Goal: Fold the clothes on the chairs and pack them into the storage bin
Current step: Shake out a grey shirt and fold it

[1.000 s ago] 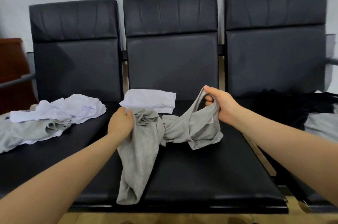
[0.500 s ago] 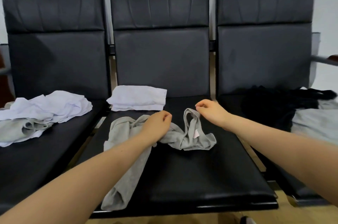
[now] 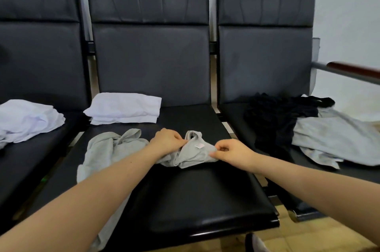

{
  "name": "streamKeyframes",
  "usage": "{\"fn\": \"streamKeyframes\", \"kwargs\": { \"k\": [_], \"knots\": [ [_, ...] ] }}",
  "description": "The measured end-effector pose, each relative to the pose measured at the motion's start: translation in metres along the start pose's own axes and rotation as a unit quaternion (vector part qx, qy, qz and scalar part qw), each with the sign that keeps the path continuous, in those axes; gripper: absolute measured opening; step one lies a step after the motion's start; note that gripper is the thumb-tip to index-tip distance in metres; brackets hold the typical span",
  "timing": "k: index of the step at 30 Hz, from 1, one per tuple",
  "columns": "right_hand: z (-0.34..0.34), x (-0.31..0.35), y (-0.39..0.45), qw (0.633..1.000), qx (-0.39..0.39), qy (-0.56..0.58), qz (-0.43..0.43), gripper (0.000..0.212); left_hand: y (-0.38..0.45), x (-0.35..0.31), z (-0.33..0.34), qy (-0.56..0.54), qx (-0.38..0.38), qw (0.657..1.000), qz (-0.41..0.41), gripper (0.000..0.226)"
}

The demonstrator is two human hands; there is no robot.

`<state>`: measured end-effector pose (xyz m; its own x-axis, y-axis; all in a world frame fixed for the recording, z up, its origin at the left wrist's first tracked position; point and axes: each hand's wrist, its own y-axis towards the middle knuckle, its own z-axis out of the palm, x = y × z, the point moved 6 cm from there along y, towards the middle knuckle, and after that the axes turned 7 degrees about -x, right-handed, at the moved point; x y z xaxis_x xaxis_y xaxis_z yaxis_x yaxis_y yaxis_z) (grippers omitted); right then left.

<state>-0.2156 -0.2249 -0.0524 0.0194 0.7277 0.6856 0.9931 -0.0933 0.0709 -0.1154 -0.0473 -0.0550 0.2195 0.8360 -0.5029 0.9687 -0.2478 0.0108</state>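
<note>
Both your hands are down on the grey garment bunched on the middle chair seat. Your left hand has curled fingers pinching its collar end, and your right hand pinches the edge just beside a small white tag, too blurry to read. Forearms reach in from both sides. A folded white pile sits behind.

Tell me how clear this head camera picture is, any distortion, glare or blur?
Head view: wide-angle bending bows the chair backs outward; a soft sheen runs along the middle seat's front edge; the black clothes lose detail in shadow; both hands and the grey garment look reasonably sharp.
</note>
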Motion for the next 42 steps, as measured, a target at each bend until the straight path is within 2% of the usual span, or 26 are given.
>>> {"fn": "streamKeyframes", "kwargs": {
  "k": [2,4,6,8,10,11,12,14,16,18,20,22,24,27,30,32,34,37,39,42],
  "knots": [
    [-0.006,-0.003,0.001,0.994,-0.005,0.096,0.042,0.022,-0.001,-0.005,-0.002,-0.078,-0.023,0.997,0.002,0.022],
    [-0.011,-0.006,0.002,0.977,-0.009,0.193,0.090,0.018,-0.005,-0.006,-0.011,-0.180,-0.074,0.980,-0.033,0.025],
    [-0.016,-0.006,0.005,0.954,-0.036,0.271,0.121,0.021,-0.005,0.005,-0.020,-0.334,-0.119,0.928,-0.111,0.029],
    [-0.020,-0.003,0.009,0.926,-0.072,0.345,0.139,0.022,-0.009,0.013,-0.031,-0.492,-0.140,0.842,-0.171,0.027],
    [-0.023,0.004,0.017,0.887,-0.103,0.427,0.144,0.019,-0.013,0.018,-0.045,-0.557,-0.151,0.796,-0.182,0.019],
    [-0.024,0.009,0.021,0.873,-0.117,0.451,0.142,0.019,-0.015,0.019,-0.054,-0.580,-0.156,0.781,-0.172,0.015],
    [-0.027,0.014,0.026,0.876,-0.135,0.443,0.134,0.019,-0.018,0.019,-0.061,-0.596,-0.160,0.770,-0.162,0.014],
    [-0.036,0.026,0.031,0.908,-0.187,0.360,0.104,0.018,-0.025,0.024,-0.074,-0.604,-0.178,0.762,-0.151,0.015],
    [-0.045,0.039,0.034,0.915,-0.244,0.314,0.070,0.015,-0.032,0.032,-0.088,-0.577,-0.216,0.776,-0.137,0.013],
    [-0.053,0.049,0.037,0.905,-0.288,0.310,0.043,0.013,-0.040,0.033,-0.104,-0.484,-0.259,0.833,-0.072,0.019],
    [-0.053,0.056,0.039,0.914,-0.297,0.276,0.016,0.014,-0.048,0.030,-0.107,-0.353,-0.262,0.898,0.010,0.030],
    [-0.038,0.058,0.039,0.944,-0.242,0.224,0.016,0.016,-0.054,0.029,-0.094,-0.221,-0.215,0.950,0.049,0.039],
    [-0.013,0.051,0.035,0.975,-0.147,0.163,0.024,0.016,-0.058,0.030,-0.074,-0.104,-0.152,0.981,0.064,0.034],
    [0.020,0.042,0.023,0.981,0.010,0.187,0.048,0.024,-0.067,0.029,-0.060,-0.020,-0.117,0.990,0.074,0.017],
    [0.029,0.040,0.015,0.965,0.080,0.238,0.079,0.023,-0.069,0.031,-0.056,0.009,-0.113,0.992,0.060,0.028],
    [0.026,0.037,0.013,0.980,0.079,0.170,0.060,0.017,-0.069,0.031,-0.053,0.046,-0.103,0.992,0.055,0.032],
    [0.023,0.032,0.012,0.997,0.045,0.046,0.038,0.017,-0.072,0.027,-0.051,0.076,-0.082,0.992,0.064,0.028],
    [0.020,0.028,0.010,0.999,0.003,-0.020,0.032,0.034,-0.077,0.020,-0.050,0.100,-0.072,0.988,0.094,0.023],
    [0.021,0.029,0.008,0.999,-0.005,-0.037,0.024,0.042,-0.080,0.017,-0.053,0.096,-0.092,0.984,0.119,0.028],
    [0.023,0.031,0.004,0.999,0.009,-0.046,0.002,0.038,-0.084,0.019,-0.068,0.036,-0.179,0.974,0.133,0.045]
  ]
}}
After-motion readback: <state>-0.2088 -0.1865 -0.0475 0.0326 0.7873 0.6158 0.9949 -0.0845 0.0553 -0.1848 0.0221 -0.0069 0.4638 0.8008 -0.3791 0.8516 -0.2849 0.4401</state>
